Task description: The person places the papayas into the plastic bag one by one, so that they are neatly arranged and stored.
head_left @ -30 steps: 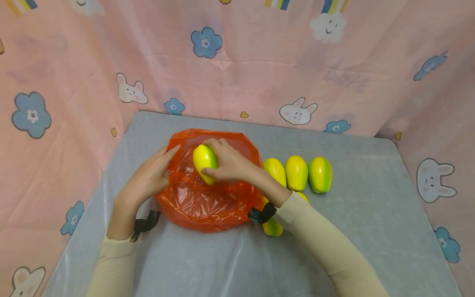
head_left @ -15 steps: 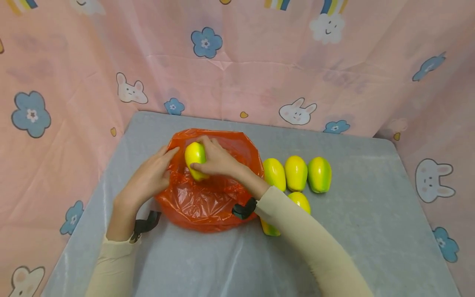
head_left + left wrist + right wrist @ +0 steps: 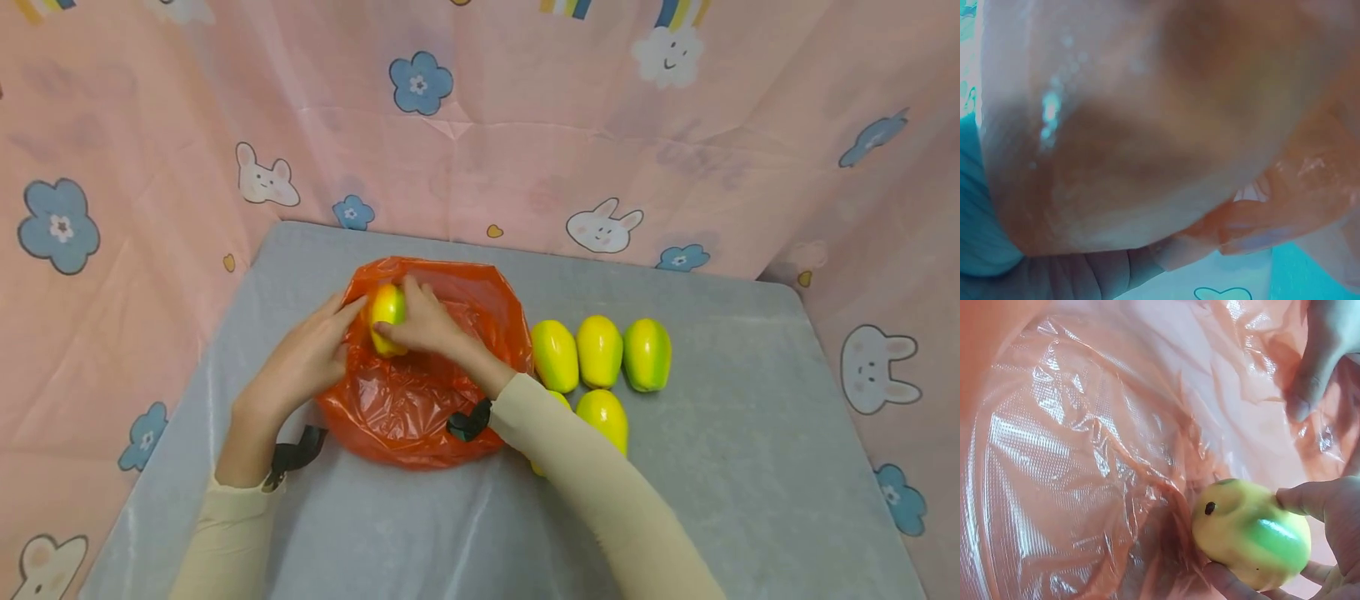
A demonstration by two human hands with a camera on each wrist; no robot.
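Gripping one yellow-green mango-like fruit, right hand is inside the mouth of the orange-red plastic bag. Thumb on the near side, fingers on the far side, curled round it.

Key relation: fruit lies left of the right palm, close to the bag's left wall, long axis running roughly away from the person. Right wrist view: fruit against or just beside the film folds; whether the bag bottom bears any weight, cannot tell.

Left hand at the left rim, fingers fairly straight, thumb spread apart, no closed grasp seen. Its fingertips are near the fruit; contact unclear.

Outside, right of the bag on the grey table: three similar fruits in a row, others nearer, partly behind the right sleeve.
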